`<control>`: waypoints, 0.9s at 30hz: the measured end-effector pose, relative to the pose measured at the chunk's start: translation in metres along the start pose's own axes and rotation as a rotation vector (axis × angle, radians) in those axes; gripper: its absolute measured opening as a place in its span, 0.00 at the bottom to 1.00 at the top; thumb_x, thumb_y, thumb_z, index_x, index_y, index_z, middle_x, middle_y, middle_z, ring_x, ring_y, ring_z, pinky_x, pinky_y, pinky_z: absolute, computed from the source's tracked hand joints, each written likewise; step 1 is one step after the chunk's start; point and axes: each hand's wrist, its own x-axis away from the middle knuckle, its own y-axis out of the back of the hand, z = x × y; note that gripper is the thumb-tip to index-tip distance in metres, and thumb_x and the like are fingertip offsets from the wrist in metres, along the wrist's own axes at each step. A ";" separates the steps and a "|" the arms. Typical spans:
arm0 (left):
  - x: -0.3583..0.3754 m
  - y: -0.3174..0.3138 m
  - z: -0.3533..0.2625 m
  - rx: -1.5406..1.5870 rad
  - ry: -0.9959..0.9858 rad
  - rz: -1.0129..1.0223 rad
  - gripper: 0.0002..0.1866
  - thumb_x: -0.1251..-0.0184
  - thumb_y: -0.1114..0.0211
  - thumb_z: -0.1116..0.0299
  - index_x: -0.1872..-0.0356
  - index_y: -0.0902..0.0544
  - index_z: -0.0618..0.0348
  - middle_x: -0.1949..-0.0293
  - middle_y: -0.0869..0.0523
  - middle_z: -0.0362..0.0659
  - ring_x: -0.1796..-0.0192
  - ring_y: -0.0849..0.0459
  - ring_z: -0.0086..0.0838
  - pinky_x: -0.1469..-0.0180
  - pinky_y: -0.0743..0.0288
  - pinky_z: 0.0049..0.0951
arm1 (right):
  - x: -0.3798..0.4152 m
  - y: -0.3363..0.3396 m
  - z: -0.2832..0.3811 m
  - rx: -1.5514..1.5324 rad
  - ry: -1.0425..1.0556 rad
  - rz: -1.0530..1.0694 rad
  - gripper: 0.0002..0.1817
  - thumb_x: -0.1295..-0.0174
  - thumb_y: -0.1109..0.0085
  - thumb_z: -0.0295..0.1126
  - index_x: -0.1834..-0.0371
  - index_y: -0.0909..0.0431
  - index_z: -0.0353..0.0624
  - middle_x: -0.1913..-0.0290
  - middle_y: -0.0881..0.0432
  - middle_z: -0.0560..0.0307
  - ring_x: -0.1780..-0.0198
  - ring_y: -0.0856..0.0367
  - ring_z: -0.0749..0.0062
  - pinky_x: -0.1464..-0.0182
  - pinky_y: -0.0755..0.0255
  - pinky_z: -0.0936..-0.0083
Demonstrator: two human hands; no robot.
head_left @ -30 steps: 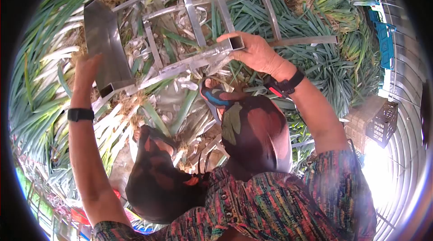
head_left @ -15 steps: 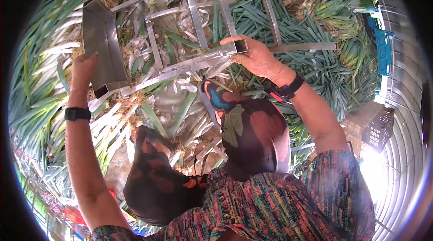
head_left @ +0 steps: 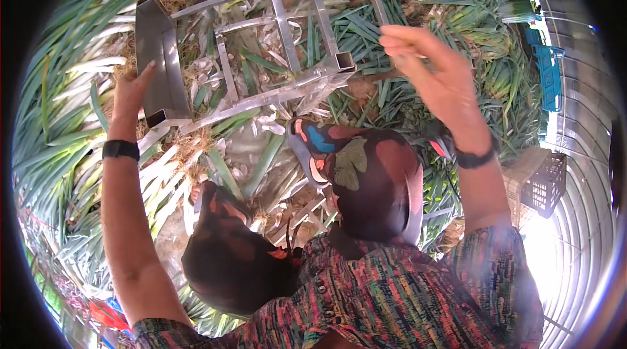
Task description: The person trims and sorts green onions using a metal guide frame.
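My left hand grips the near left edge of a grey metal trough, thumb on its inner face and the other fingers hidden behind it. The trough forms the left end of a metal frame made of square tubes and flat bars, which lies over leek leaves and litter in front of my knees. Off the frame, to the right of its open tube end, my right hand is raised over the leeks with fingers stretched leftward and nothing in it. It is slightly blurred.
Leeks with white stalks and roots are heaped on the left, and more leeks lie on the right. A blue crate and a pale plastic crate stand by the ribbed wall at right.
My right hand has let go of the frame's tube end and moved up and right. My left hand has shifted slightly right with the trough end of the frame.
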 end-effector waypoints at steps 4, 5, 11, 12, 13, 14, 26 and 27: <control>0.043 -0.010 -0.015 0.049 -0.022 -0.020 0.29 0.37 0.31 0.50 0.50 0.17 0.72 0.62 0.11 0.53 0.60 0.12 0.33 0.56 0.21 0.31 | 0.019 0.003 0.070 -0.018 0.169 0.125 0.16 0.39 0.34 0.38 0.49 0.17 0.48 0.60 0.13 0.55 0.63 0.13 0.64 0.62 0.19 0.73; 0.049 -0.012 -0.012 0.032 -0.014 -0.017 0.29 0.36 0.31 0.51 0.50 0.17 0.71 0.61 0.11 0.53 0.59 0.12 0.33 0.56 0.21 0.31 | 0.024 -0.005 0.078 0.073 0.278 0.197 0.15 0.39 0.34 0.38 0.50 0.17 0.48 0.62 0.13 0.56 0.65 0.13 0.64 0.64 0.19 0.73; 0.050 -0.021 0.006 0.034 -0.065 -0.024 0.18 0.31 0.40 0.61 0.49 0.18 0.64 0.63 0.11 0.55 0.57 0.12 0.44 0.53 0.22 0.37 | 0.040 -0.115 0.094 0.089 0.172 0.356 0.19 0.39 0.38 0.31 0.44 0.21 0.44 0.59 0.16 0.53 0.57 0.16 0.57 0.55 0.23 0.63; 0.050 -0.023 0.006 0.022 -0.067 -0.049 0.17 0.30 0.40 0.61 0.50 0.17 0.64 0.64 0.11 0.55 0.58 0.12 0.44 0.54 0.22 0.38 | 0.035 -0.143 0.079 0.109 0.126 0.287 0.21 0.38 0.40 0.30 0.40 0.25 0.43 0.55 0.16 0.50 0.55 0.16 0.55 0.54 0.22 0.63; 0.050 -0.022 0.006 0.045 -0.097 -0.032 0.17 0.30 0.40 0.61 0.50 0.17 0.64 0.64 0.12 0.55 0.58 0.12 0.45 0.54 0.22 0.38 | 0.031 -0.175 0.059 0.126 0.079 0.221 0.23 0.37 0.42 0.29 0.37 0.28 0.42 0.50 0.17 0.48 0.54 0.16 0.53 0.52 0.22 0.63; 0.050 -0.021 0.006 0.069 -0.123 -0.014 0.17 0.30 0.41 0.61 0.50 0.17 0.63 0.64 0.12 0.55 0.58 0.12 0.46 0.54 0.22 0.39 | 0.029 -0.207 0.032 0.189 0.027 0.152 0.27 0.37 0.43 0.29 0.33 0.32 0.42 0.42 0.22 0.47 0.48 0.19 0.52 0.49 0.23 0.61; 0.061 -0.021 -0.011 0.008 -0.014 -0.028 0.16 0.29 0.42 0.62 0.49 0.18 0.63 0.60 0.12 0.57 0.56 0.13 0.48 0.52 0.24 0.41 | 0.062 -0.302 -0.070 0.711 -0.176 0.238 0.41 0.41 0.46 0.30 0.22 0.46 0.43 0.19 0.50 0.52 0.22 0.51 0.45 0.36 0.41 0.51; 0.064 -0.021 -0.015 0.035 -0.025 -0.036 0.16 0.29 0.42 0.62 0.49 0.18 0.63 0.60 0.12 0.57 0.56 0.13 0.48 0.52 0.24 0.40 | 0.063 -0.309 -0.068 0.716 -0.182 0.212 0.40 0.41 0.46 0.30 0.22 0.46 0.42 0.19 0.50 0.51 0.22 0.51 0.45 0.37 0.40 0.51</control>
